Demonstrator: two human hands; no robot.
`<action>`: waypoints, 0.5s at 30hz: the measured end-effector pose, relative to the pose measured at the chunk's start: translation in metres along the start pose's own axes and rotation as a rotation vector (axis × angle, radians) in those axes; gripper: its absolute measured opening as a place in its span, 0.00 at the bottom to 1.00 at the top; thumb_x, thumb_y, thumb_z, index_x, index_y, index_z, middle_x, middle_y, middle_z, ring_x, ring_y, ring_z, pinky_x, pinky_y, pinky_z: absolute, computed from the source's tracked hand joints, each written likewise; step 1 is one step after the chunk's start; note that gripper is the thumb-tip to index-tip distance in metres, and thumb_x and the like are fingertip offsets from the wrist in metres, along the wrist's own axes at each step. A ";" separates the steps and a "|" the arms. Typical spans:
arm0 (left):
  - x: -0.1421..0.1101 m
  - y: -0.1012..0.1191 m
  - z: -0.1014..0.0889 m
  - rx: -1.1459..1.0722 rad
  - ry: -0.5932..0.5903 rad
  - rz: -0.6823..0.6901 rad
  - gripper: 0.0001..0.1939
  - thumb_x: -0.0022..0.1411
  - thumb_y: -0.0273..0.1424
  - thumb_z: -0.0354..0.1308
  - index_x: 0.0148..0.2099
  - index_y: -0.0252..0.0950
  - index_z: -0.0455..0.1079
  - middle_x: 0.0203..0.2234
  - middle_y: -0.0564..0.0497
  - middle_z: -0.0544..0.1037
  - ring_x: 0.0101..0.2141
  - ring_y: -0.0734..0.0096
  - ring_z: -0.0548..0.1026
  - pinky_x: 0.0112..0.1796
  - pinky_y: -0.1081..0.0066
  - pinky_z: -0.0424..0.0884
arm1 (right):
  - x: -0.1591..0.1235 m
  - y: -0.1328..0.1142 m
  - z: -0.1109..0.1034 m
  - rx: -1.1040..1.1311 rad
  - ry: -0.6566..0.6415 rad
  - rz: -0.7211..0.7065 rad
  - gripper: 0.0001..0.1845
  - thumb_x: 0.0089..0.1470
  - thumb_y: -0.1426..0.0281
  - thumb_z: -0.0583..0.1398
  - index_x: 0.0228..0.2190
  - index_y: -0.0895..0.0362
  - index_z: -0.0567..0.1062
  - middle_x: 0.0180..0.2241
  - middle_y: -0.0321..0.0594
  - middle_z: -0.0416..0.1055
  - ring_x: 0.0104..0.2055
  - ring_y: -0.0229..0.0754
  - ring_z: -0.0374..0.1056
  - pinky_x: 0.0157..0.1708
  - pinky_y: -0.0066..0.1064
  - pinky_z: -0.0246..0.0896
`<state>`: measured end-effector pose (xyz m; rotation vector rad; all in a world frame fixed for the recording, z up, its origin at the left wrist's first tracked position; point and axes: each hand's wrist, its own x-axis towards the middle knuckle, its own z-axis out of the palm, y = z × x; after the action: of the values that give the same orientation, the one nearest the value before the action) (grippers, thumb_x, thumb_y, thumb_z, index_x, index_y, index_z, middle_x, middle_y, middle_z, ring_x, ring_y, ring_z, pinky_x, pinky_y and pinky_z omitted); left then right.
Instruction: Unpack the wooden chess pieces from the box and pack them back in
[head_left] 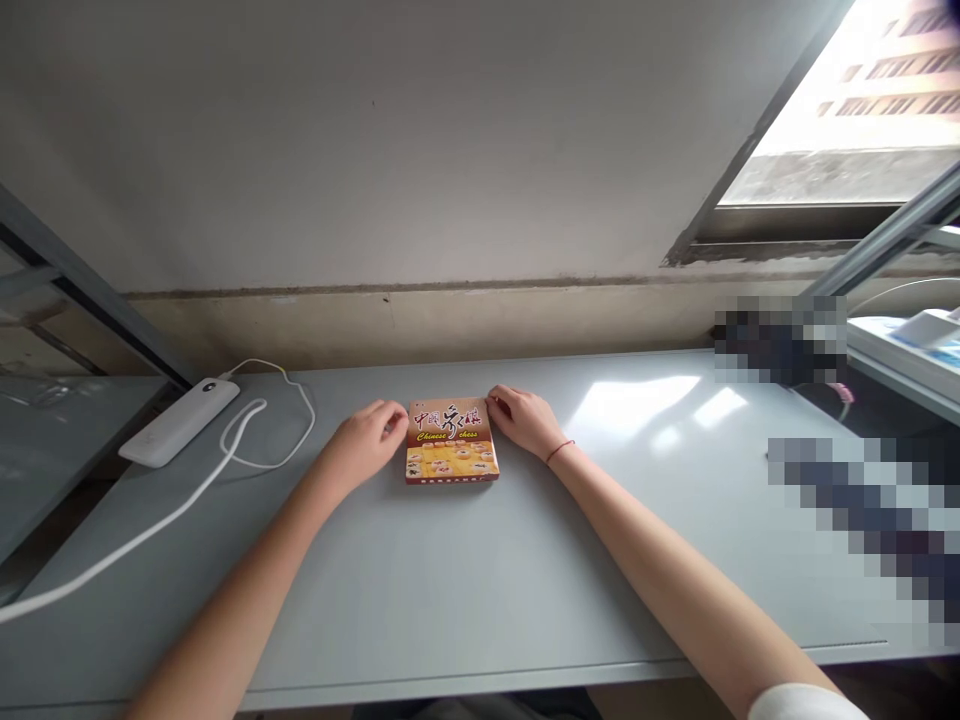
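While hands (367, 440) (523, 420) flank it, chess box (451, 447): maroon-yellow.

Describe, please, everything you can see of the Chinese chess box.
The Chinese chess box is flat and squarish, apparently printed card, with a reddish-brown front side. Its top shows Chinese characters, yellow "Chinese chess" lettering and pictured game pieces. It looks closed, lying face up on the grey table between the left hand and right hand, touching or nearly touching its sides.
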<state>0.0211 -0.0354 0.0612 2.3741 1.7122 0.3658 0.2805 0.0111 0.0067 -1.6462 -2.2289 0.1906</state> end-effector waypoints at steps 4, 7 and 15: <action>-0.024 0.030 0.008 0.001 0.027 0.151 0.15 0.64 0.40 0.51 0.49 0.39 0.68 0.47 0.47 0.71 0.45 0.62 0.72 0.46 0.66 0.68 | 0.002 0.002 0.005 0.127 0.049 -0.067 0.18 0.60 0.73 0.47 0.47 0.55 0.72 0.41 0.43 0.74 0.40 0.42 0.69 0.34 0.28 0.57; -0.029 0.043 0.021 0.116 0.008 0.192 0.25 0.58 0.43 0.59 0.56 0.41 0.64 0.49 0.45 0.70 0.49 0.56 0.69 0.48 0.62 0.69 | 0.003 0.003 0.007 0.222 0.046 -0.125 0.16 0.59 0.72 0.49 0.42 0.56 0.75 0.37 0.43 0.74 0.37 0.42 0.68 0.36 0.28 0.59; -0.031 0.049 0.025 0.274 0.064 0.122 0.33 0.58 0.38 0.60 0.63 0.55 0.54 0.58 0.48 0.63 0.42 0.57 0.74 0.39 0.64 0.74 | -0.002 -0.012 -0.005 0.547 0.136 -0.164 0.19 0.63 0.61 0.47 0.46 0.56 0.72 0.39 0.43 0.72 0.37 0.40 0.67 0.37 0.29 0.61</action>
<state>0.0641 -0.0801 0.0492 2.6965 1.7488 0.2402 0.2716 0.0051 0.0150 -1.1444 -1.9639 0.5692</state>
